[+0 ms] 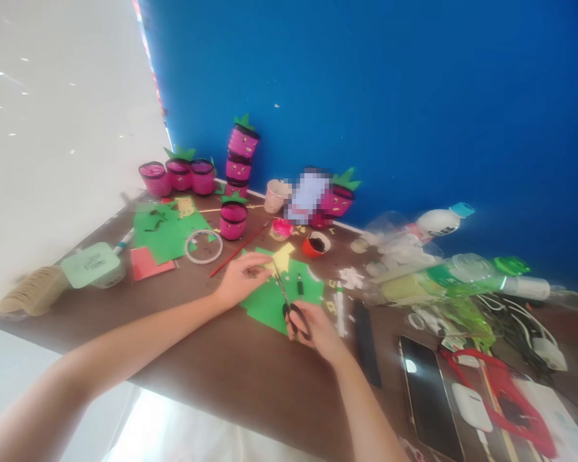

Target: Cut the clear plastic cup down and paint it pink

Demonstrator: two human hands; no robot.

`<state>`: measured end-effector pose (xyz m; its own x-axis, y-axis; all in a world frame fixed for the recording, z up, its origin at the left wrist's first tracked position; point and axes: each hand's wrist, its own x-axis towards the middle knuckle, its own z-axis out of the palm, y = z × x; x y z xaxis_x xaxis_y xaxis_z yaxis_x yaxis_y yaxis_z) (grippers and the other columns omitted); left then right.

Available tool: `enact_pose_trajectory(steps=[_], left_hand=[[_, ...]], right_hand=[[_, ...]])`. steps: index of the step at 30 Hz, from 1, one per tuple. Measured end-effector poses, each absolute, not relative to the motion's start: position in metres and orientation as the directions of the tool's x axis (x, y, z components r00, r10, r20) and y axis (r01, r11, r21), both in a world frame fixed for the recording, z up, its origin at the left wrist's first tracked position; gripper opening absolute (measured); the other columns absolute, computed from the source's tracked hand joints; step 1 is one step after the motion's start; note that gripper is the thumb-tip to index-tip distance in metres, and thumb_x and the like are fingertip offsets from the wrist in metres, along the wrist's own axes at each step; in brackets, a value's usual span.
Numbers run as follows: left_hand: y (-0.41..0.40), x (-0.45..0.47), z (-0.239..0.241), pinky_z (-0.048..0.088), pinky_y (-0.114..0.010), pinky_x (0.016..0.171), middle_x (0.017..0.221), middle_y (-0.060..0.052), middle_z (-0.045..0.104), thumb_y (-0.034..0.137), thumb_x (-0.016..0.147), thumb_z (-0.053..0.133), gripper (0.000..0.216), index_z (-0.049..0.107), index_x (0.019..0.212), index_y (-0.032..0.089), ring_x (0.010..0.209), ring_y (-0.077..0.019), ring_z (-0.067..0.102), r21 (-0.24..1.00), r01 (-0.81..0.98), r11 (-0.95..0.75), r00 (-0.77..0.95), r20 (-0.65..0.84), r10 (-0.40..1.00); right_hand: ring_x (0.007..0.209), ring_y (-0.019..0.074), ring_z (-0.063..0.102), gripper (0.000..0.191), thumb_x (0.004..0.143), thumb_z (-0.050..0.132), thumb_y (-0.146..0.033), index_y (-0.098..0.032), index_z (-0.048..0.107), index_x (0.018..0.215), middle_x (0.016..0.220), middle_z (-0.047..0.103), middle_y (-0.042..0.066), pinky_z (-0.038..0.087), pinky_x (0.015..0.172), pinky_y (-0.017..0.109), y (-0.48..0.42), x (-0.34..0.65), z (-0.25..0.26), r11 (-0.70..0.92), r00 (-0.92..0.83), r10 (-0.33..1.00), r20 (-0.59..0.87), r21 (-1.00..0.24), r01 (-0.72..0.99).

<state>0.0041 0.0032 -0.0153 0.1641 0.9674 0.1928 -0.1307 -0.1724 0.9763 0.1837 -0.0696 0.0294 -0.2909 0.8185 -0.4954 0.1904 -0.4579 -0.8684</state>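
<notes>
My left hand [245, 277] pinches a small piece of yellow paper [284, 258] between thumb and fingertips. In my right hand [314, 326] are scissors [284, 290], with dark handles round my fingers and the blades pointing up at the yellow paper. Whether the blades touch the paper is too blurred to tell. Under both hands lies a sheet of green paper [264, 301], with a small black marker-like piece [300, 283] on it. Just beyond it stand a red cup with dark contents [316, 244] and a pink pot [282, 229].
Several pink cups with faces and green leaves [234, 219] stand along the blue wall. A tape ring [203, 247] and more green paper [158, 234] lie left. Bottles [462, 273], a phone [431, 394] and cables crowd the right. A pixelated patch covers something at the back.
</notes>
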Motion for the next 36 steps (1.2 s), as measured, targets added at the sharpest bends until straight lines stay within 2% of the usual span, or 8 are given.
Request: enact_pose_trajectory(steps=[7,16,24,32,36], left_hand=[[0.003,0.004,-0.016,0.054,-0.028,0.071,0.111,-0.012,0.056,0.03,0.069,0.065,0.031,0.063,0.096,0.016,0.07,-0.0118,0.064,0.968,-0.144,-0.204,0.184,0.229,0.956],[0.001,0.005,-0.015,0.051,-0.026,0.072,0.105,-0.011,0.058,0.026,0.068,0.066,0.026,0.06,0.091,0.015,0.071,-0.0113,0.063,0.969,-0.179,-0.167,0.17,0.198,0.965],[0.003,0.006,-0.016,0.051,-0.026,0.07,0.077,-0.004,0.063,0.029,0.065,0.069,0.021,0.06,0.078,0.015,0.073,-0.0139,0.063,0.974,-0.196,-0.11,0.13,0.137,0.982],[0.001,0.006,-0.008,0.051,-0.026,0.065,0.072,-0.004,0.065,0.03,0.067,0.067,0.02,0.061,0.078,0.014,0.069,-0.0143,0.063,0.978,-0.207,-0.029,0.126,0.056,0.99],[0.001,0.005,-0.009,0.05,-0.026,0.066,0.07,-0.003,0.064,0.028,0.067,0.067,0.02,0.061,0.08,0.015,0.067,-0.0123,0.06,0.978,-0.204,-0.043,0.128,0.07,0.989]], right_hand=[[0.038,0.0046,0.036,0.041,0.067,0.06,-0.055,-0.019,0.041,0.063,0.048,0.047,-0.005,0.014,0.038,0.018,-0.07,0.182,0.032,-0.454,-0.28,0.823,-0.494,-0.868,0.199],[0.038,0.0046,0.036,0.037,0.069,0.06,-0.051,-0.019,0.042,0.063,0.048,0.047,-0.005,0.015,0.038,0.018,-0.069,0.183,0.03,-0.469,-0.274,0.815,-0.51,-0.86,0.203],[0.039,0.0052,0.037,0.038,0.068,0.061,-0.052,-0.019,0.042,0.063,0.048,0.047,-0.005,0.015,0.037,0.018,-0.068,0.183,0.031,-0.474,-0.269,0.814,-0.515,-0.856,0.205],[0.038,0.0043,0.036,0.035,0.071,0.06,-0.049,-0.019,0.042,0.063,0.048,0.048,-0.005,0.016,0.038,0.018,-0.069,0.184,0.029,-0.462,-0.273,0.818,-0.506,-0.861,0.211],[0.038,0.0042,0.035,0.037,0.071,0.059,-0.051,-0.019,0.043,0.064,0.048,0.047,-0.005,0.016,0.038,0.018,-0.069,0.184,0.028,-0.464,-0.272,0.82,-0.504,-0.863,0.201]])
